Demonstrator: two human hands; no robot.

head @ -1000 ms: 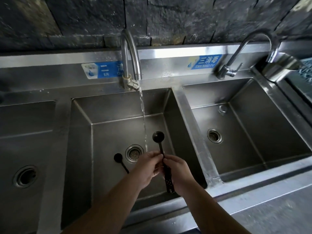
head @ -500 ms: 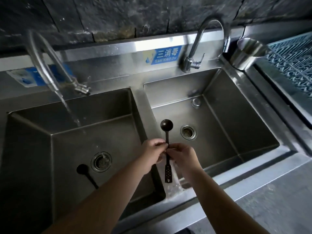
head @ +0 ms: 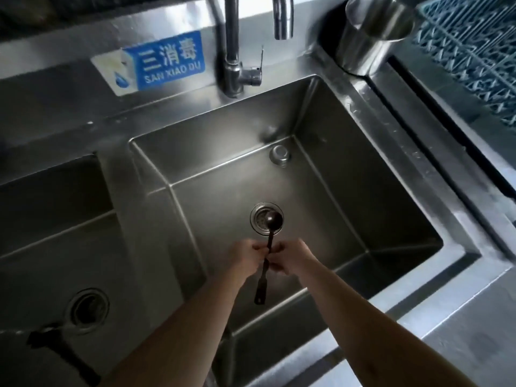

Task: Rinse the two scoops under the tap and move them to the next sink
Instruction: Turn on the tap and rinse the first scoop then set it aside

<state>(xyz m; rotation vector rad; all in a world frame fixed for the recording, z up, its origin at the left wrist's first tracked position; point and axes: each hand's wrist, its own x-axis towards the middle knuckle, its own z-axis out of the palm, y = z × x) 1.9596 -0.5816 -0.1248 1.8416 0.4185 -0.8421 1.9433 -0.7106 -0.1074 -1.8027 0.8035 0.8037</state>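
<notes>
A black long-handled scoop [head: 274, 220] hangs over the right sink [head: 349, 174], its bowl above the drain [head: 261, 219]. My left hand [head: 247, 256] and my right hand [head: 293, 258] both pinch the middle of its handle, whose flat end points toward me. A second black scoop [head: 53, 346] lies on the floor of the left sink [head: 42, 247], blurred, beside that sink's drain [head: 88, 308].
A tap [head: 233, 46] stands behind the right sink beside a blue label [head: 164, 62]. A steel cup [head: 371, 32] sits at the back right corner. A blue rack [head: 469, 57] lies to the right. A steel divider [head: 131, 219] separates the two sinks.
Both hands have carried the scoop rightward from under the running tap, across the divider, and down into the right sink. The view has turned right with them.
</notes>
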